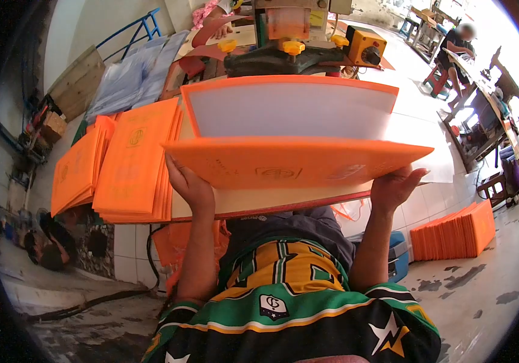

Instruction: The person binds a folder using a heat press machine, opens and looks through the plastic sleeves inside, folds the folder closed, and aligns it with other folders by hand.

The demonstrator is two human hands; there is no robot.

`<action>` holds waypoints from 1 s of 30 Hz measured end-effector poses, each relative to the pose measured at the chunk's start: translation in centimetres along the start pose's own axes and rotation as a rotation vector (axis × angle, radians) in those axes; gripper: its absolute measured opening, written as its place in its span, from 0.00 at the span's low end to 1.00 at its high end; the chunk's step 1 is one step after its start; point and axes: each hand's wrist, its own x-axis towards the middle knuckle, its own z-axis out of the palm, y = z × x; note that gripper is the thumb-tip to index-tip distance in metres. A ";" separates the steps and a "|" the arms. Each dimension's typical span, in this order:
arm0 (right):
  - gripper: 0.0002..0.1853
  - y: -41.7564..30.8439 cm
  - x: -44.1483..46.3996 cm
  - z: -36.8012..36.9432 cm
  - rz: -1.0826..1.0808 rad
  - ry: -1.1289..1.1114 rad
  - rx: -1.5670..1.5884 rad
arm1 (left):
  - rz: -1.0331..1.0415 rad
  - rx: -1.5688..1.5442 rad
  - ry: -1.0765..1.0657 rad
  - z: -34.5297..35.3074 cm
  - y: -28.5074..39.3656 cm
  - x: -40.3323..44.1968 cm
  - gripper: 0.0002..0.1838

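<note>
An orange plastic folder (277,163) with printed markings on its front cover is held up in front of me, partly opened. Behind that cover stands the back cover, where a translucent white sheet (289,112) is framed by an orange border. My left hand (191,186) grips the front cover's lower left corner, fingers hidden beneath it. At the lower right corner my right hand (394,187) holds the same cover, thumb pointing outward and fingers underneath. The folder is over the pale worktable (241,202), just before a press machine (289,57) with yellow knobs.
Stacks of orange folders (135,160) lie left on the table, beside clear plastic sheets (132,75). A yellow control box (366,47) adjoins the press. More folders (453,233) stand on the right floor. Another person's hand (222,29) is behind the table; a person (456,54) sits far right.
</note>
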 end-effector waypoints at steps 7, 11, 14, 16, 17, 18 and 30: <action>0.27 -2.6 2.2 3.7 -0.224 -0.066 -0.384 | 0.110 0.007 -0.066 0.7 2.0 0.6 0.17; 0.28 -3.5 2.8 4.8 -0.272 -0.087 -0.477 | 0.135 -0.076 -0.144 -0.7 1.6 0.3 0.21; 0.28 -4.1 2.8 5.0 -0.268 -0.147 -0.563 | 0.219 -0.174 -0.197 -1.2 1.1 -0.4 0.26; 0.29 -4.1 3.1 4.9 -0.309 -0.203 -0.576 | 0.332 -0.173 -0.189 -1.4 0.5 -0.6 0.29; 0.29 -4.0 3.2 5.2 -0.308 -0.204 -0.576 | 0.390 -0.098 -0.210 -1.7 0.2 -0.5 0.29; 0.28 -3.8 3.5 5.9 -0.291 -0.156 -0.510 | 0.448 -0.021 -0.230 -1.9 0.0 -0.4 0.29; 0.22 0.0 6.3 7.3 -0.491 -0.016 -1.101 | 0.197 0.061 -0.453 -1.4 -0.5 -0.7 0.29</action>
